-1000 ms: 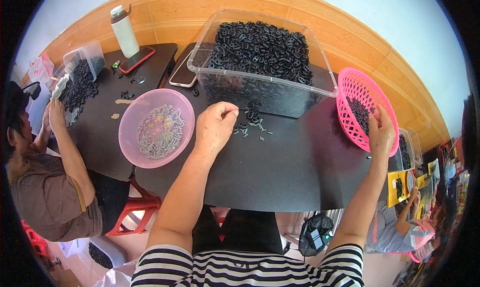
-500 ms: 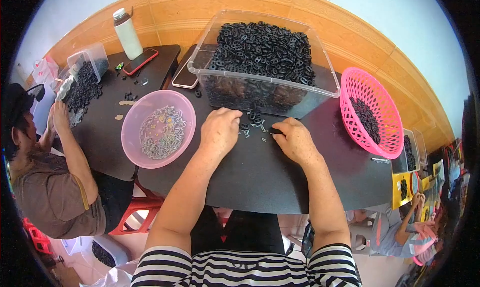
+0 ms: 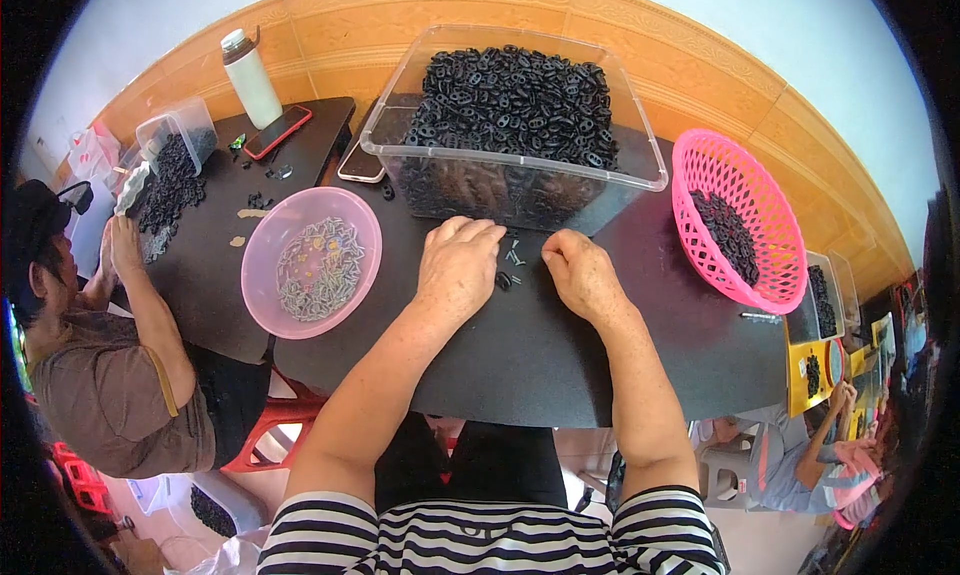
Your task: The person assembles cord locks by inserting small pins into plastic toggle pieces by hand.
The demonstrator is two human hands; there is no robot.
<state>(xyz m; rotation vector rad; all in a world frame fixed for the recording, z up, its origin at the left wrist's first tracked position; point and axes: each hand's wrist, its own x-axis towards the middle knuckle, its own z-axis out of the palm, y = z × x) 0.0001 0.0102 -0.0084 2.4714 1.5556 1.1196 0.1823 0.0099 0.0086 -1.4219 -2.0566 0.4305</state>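
Small black oval plastic-looking piece [image 3: 503, 281]: one for the fingertips

It lies on the dark, smooth tabletop [image 3: 520, 375], just beside the left hand [image 3: 460, 270] and near some thin silver metal-looking pins [image 3: 514, 255]. It should prove light, stiff and sturdy, perhaps slightly slick, best taken by its outer edges; the pins, likely to roll, suit a pinch at mid-length. The left hand curls fingers-down and the right hand [image 3: 588, 275] bunches its fingers; whether either grasps anything cannot be told.

Pale bottle [image 3: 253, 90] beside red-edged phone [image 3: 278, 133], red stool [image 3: 300, 407], seated co-worker [image 3: 115, 405] in brown shirt, orange wall tiles [image 3: 480, 3]
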